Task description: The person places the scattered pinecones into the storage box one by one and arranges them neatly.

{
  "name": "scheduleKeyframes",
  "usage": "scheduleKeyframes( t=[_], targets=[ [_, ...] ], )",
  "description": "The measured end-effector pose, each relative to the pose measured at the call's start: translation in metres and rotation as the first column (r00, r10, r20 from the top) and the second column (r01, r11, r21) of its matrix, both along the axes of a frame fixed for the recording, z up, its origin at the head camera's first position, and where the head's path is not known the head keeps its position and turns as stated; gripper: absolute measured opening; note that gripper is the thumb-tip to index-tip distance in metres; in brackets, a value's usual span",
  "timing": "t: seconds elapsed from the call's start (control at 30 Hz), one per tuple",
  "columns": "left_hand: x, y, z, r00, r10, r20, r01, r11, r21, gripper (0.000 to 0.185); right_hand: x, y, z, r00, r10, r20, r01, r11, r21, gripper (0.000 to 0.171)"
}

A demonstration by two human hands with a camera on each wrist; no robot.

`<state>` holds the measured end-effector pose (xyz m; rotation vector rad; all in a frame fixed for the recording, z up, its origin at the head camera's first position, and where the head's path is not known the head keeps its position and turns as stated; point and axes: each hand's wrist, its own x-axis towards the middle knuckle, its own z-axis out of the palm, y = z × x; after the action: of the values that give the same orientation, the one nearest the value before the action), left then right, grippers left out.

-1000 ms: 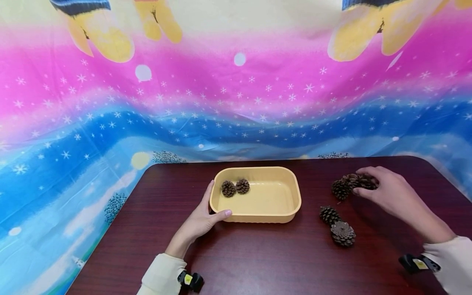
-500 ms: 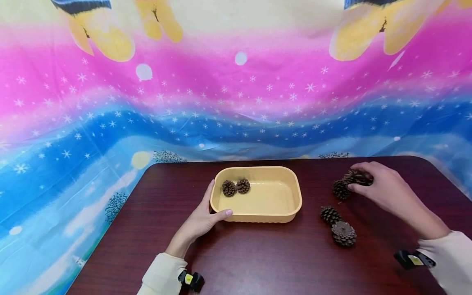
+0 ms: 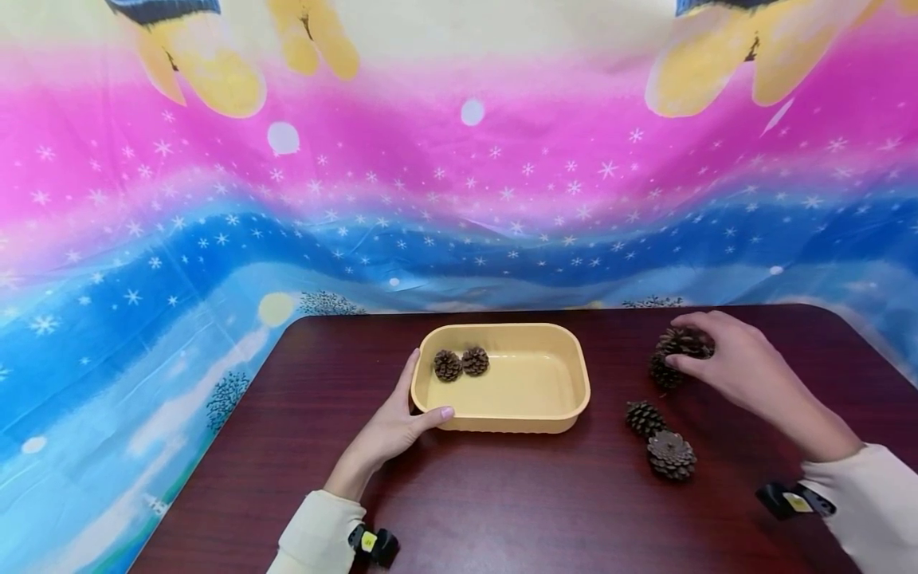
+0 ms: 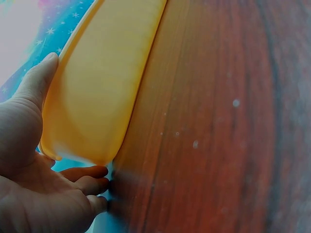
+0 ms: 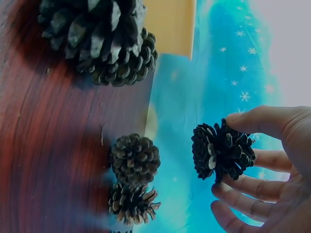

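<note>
My right hand (image 3: 739, 363) pinches a brown pine cone (image 5: 221, 149) between thumb and fingers; in the right wrist view it is raised off the table. Below it two more pine cones (image 5: 135, 159) lie together on the table, partly hidden in the head view by the held one. Nearer the front are a dark pine cone (image 3: 645, 418) and a larger, flatter pine cone (image 3: 671, 456), side by side. With thumb over the front rim and fingers round the end, my left hand (image 3: 393, 426) holds the yellow plastic box (image 3: 512, 425). Two pine cones (image 3: 461, 363) sit inside at its left.
The dark red wooden table (image 3: 502, 502) has rounded back corners. Behind it hangs a pink and blue cloth (image 3: 459, 199) with snowflakes. Between the box and the loose cones is a strip of bare tabletop.
My right hand has moved left with the pine cone, which now overlaps the cones beside it in the head view. My left hand and the box stay in place.
</note>
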<state>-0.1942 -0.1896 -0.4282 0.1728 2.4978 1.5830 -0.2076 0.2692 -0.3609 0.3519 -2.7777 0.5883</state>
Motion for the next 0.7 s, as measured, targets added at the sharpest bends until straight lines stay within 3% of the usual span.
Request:
scheduleKeyframes(
  t=[0.47, 0.7],
  targets=[
    [-0.001, 0.0, -0.001, 1.0, -0.001, -0.005, 0.001, 1.0, 0.012, 0.111, -0.003, -0.021, 0.009, 0.999, 0.033, -0.002, -0.033, 0.999, -0.005, 0.051],
    [0.0, -0.001, 0.0, 1.0, 0.0, -0.001, 0.0, 1.0, 0.001, 0.112, -0.009, -0.038, 0.017, 0.997, 0.05, 0.058, -0.05, 0.999, 0.001, 0.055]
  ],
)
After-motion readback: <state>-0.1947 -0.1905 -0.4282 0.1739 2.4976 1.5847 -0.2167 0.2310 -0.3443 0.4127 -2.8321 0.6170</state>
